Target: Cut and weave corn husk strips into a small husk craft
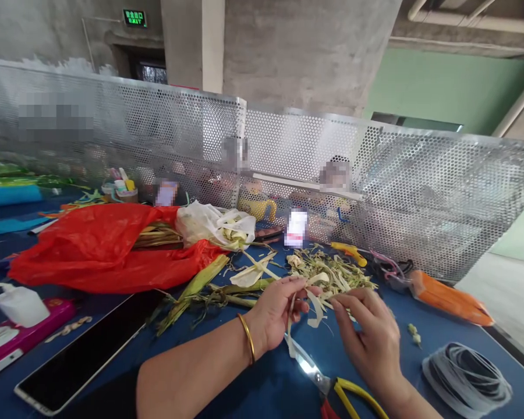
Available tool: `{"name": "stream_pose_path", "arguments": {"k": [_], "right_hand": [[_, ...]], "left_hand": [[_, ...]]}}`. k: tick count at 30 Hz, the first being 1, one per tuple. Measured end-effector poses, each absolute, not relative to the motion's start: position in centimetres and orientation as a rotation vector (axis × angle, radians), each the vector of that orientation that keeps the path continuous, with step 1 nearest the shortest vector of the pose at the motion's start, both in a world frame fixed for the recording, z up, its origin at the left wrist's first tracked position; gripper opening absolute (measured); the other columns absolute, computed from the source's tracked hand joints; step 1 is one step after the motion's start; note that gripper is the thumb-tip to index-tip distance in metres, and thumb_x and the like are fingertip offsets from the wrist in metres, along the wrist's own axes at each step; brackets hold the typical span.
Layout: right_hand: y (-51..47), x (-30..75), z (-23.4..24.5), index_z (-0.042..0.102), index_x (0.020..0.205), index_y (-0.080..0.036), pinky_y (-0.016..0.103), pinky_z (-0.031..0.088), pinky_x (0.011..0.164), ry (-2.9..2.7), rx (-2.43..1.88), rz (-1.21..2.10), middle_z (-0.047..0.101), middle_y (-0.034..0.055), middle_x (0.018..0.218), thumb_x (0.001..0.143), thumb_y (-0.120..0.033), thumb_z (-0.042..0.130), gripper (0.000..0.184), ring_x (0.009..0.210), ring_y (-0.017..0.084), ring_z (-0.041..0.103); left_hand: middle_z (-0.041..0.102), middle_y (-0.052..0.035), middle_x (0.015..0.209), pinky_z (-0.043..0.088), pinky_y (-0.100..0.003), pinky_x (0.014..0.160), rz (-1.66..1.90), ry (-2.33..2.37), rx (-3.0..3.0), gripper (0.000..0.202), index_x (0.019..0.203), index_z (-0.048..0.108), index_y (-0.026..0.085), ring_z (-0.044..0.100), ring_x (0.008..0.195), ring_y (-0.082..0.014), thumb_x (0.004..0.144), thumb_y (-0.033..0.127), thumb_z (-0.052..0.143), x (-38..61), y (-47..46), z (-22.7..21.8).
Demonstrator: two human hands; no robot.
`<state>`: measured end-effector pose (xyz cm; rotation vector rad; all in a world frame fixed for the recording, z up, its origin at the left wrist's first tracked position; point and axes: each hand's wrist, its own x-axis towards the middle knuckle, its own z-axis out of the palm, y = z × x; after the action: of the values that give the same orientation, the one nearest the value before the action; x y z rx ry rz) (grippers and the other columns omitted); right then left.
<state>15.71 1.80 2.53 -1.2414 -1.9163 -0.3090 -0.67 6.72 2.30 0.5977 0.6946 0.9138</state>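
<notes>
My left hand (276, 311), with a gold bangle on its wrist, is closed on pale strips of corn husk (317, 308). One strip curls out past its fingertips, another hangs below the palm. To the right of it, my right hand (371, 331) has thumb and forefinger pinched together at the strips' side; what is between them is too small to make out. Beneath and between both hands lie scissors (308, 364) with yellow and red handles, blades pointing away. A heap of shredded husk bits (349, 270) spreads just behind my hands.
A red plastic bag (96, 250) holding dried husks and a white bag (218, 224) stand left. Also here are a dark tablet-like slab (87, 355), a pink power strip (26, 331), a lit phone (296, 228), an orange packet (452, 298) and a coil of clear cord (467, 381). A perforated metal screen (305, 145) rises behind.
</notes>
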Motion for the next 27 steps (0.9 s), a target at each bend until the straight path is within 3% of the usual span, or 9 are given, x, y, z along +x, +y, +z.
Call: {"name": "stream_pose_path", "arguments": {"k": [4,7,11,14,17,19,24,27], "right_hand": [[2.0,14.7,1.6,0.064,0.077,-0.021,0.026,0.038,0.056,-1.944,-1.421,0.242,0.058,0.0014,0.065,0.091,-0.044,0.05,0.03,0.06,0.016,0.053],[2.3,14.4,1.3,0.047,0.057,-0.02,0.024,0.033,0.05,-1.854,-1.427,0.568,0.044,-0.0025,0.054,0.089,-0.052,0.047,0.045,0.053,0.013,0.042],[2.0,14.5,1.9,0.039,0.054,-0.02,0.024,0.027,0.048,-1.947,-1.454,0.563,0.037,-0.004,0.052,0.089,-0.049,0.048,0.046,0.052,0.011,0.035],[1.4,14.9,3.1,0.052,0.06,-0.02,0.026,0.03,0.05,-1.927,-1.487,0.268,0.045,-0.0023,0.055,0.089,-0.045,0.05,0.039,0.053,0.012,0.04],[1.1,15.5,4.3,0.067,0.082,-0.022,0.03,0.039,0.064,-1.807,-1.476,-0.051,0.061,0.004,0.074,0.09,-0.044,0.05,0.029,0.068,0.018,0.054],[1.4,15.9,4.5,0.071,0.082,-0.024,0.033,0.04,0.071,-1.842,-1.482,-0.108,0.064,0.0062,0.083,0.089,-0.045,0.051,0.029,0.078,0.021,0.057],[2.7,16.3,3.5,0.069,0.068,-0.02,0.031,0.044,0.069,-1.882,-1.462,0.435,0.066,0.0058,0.077,0.089,-0.05,0.047,0.042,0.077,0.02,0.059],[3.1,16.1,3.0,0.067,0.066,-0.017,0.029,0.044,0.064,-1.758,-1.444,0.754,0.063,0.003,0.065,0.082,-0.051,0.057,0.039,0.068,0.018,0.058]], "left_hand": [[0.069,-0.0033,0.081,0.03,-0.017,0.042,0.93,0.685,0.595,0.012,0.083,0.062,0.013,0.051,0.046,-0.0037,0.079,0.025,0.064,-0.5,6.5,2.2],[0.071,-0.0041,0.082,0.03,-0.018,0.042,0.931,0.706,0.564,0.013,0.084,0.062,0.014,0.051,0.046,-0.0047,0.078,0.025,0.065,-0.5,6.5,2.2],[0.071,-0.0051,0.082,0.032,-0.016,0.043,0.897,0.716,0.547,0.018,0.088,0.066,0.013,0.051,0.047,-0.0046,0.074,0.025,0.068,-0.6,6.6,2.2],[0.071,-0.0058,0.078,0.027,-0.016,0.039,0.917,0.772,0.725,0.017,0.083,0.066,0.012,0.049,0.044,-0.004,0.073,0.026,0.069,-0.5,6.4,2.0],[0.071,-0.0069,0.076,0.025,-0.018,0.038,0.919,0.797,1.025,0.019,0.077,0.066,0.012,0.049,0.043,-0.0052,0.075,0.031,0.066,-0.3,6.0,2.0],[0.071,-0.0065,0.075,0.028,-0.018,0.039,0.89,0.785,1.234,0.022,0.073,0.066,0.013,0.051,0.043,-0.0064,0.076,0.035,0.064,-0.2,5.6,2.1],[0.07,-0.0032,0.071,0.04,-0.02,0.047,0.795,0.771,1.604,0.022,0.068,0.065,0.016,0.053,0.044,-0.0087,0.08,0.031,0.054,-0.2,4.8,1.9],[0.068,-0.002,0.065,0.042,-0.021,0.049,0.768,0.797,1.728,0.022,0.067,0.066,0.017,0.054,0.045,-0.0105,0.08,0.026,0.049,-0.3,4.7,1.5]]}}
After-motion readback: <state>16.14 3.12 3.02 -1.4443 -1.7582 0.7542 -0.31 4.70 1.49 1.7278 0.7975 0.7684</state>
